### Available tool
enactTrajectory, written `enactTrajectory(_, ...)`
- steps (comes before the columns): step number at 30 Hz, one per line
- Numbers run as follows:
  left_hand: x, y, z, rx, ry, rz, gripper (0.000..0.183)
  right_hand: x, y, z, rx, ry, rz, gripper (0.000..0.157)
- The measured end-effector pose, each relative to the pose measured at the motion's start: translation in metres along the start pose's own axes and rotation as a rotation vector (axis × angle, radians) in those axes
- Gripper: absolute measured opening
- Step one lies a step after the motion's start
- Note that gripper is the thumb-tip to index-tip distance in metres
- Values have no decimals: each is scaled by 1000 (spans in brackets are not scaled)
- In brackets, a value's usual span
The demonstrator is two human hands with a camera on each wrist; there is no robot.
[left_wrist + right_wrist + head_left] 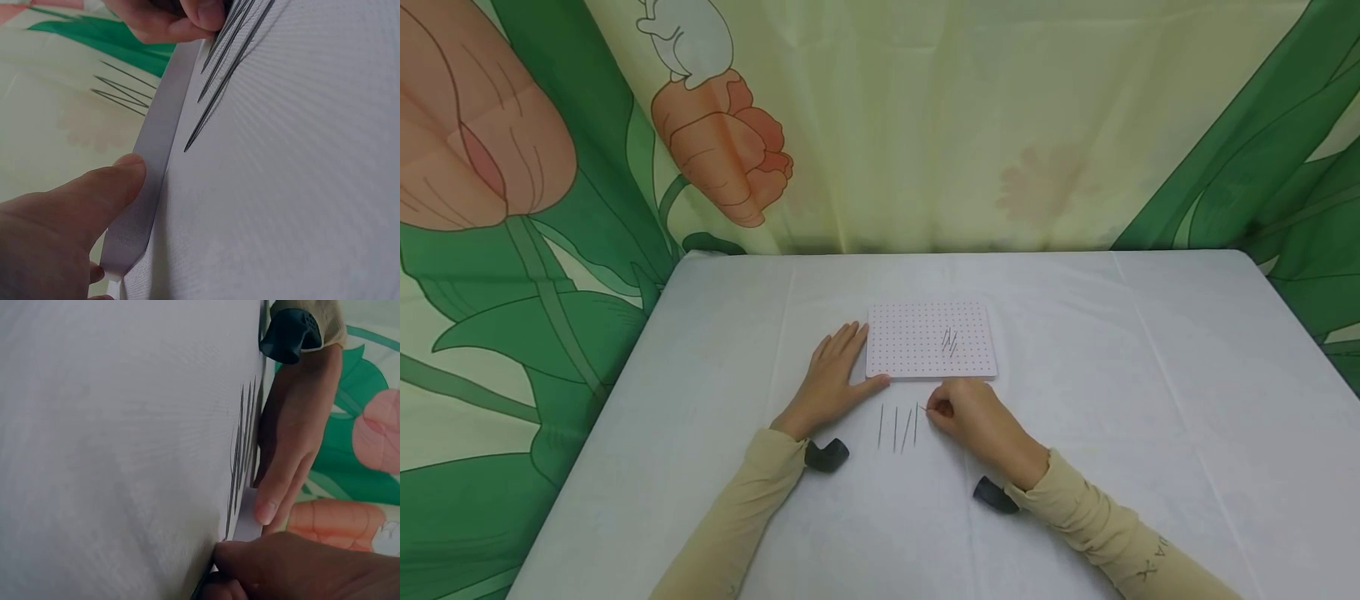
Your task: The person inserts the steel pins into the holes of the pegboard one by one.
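A white board with a grid of small holes (901,340) lies on the table. My left hand (829,387) rests at its left side, fingers extended along the edge; its thumb (128,172) touches the front edge. Several dark needles (950,342) stand slanted in the board's right half. In front of the board, several more needles (212,106) lie side by side on the cloth. Just right of them, my right hand (981,421) pinches a thin needle between thumb and forefinger, mostly hidden by the fingers in the right wrist view.
A white cloth (1120,400) with faint fold lines covers the table. Black wrist devices (827,456) sit under both sleeves. Behind the table's far edge hangs a curtain (925,125) printed with leaves, a tulip and a carrot.
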State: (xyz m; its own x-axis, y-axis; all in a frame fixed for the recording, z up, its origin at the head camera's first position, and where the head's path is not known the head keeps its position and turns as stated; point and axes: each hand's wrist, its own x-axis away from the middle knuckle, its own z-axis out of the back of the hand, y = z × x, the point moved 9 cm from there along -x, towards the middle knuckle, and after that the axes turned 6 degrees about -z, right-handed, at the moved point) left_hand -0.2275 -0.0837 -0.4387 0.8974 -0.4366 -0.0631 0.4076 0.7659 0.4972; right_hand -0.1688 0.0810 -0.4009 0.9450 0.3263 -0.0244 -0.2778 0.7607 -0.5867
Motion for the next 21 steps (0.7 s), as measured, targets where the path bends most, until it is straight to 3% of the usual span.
enactTrajectory(10,0,1,-1,-7,-22,17,91,1,1,-2,12,-46,-26,17)
enactTrajectory(16,0,3,2,-4,-15,10,92,5,-9,1,225,14,60,26)
enactTrajectory(21,2,1,1,-4,-24,17,92,9,-17,-1,369,95,142,18)
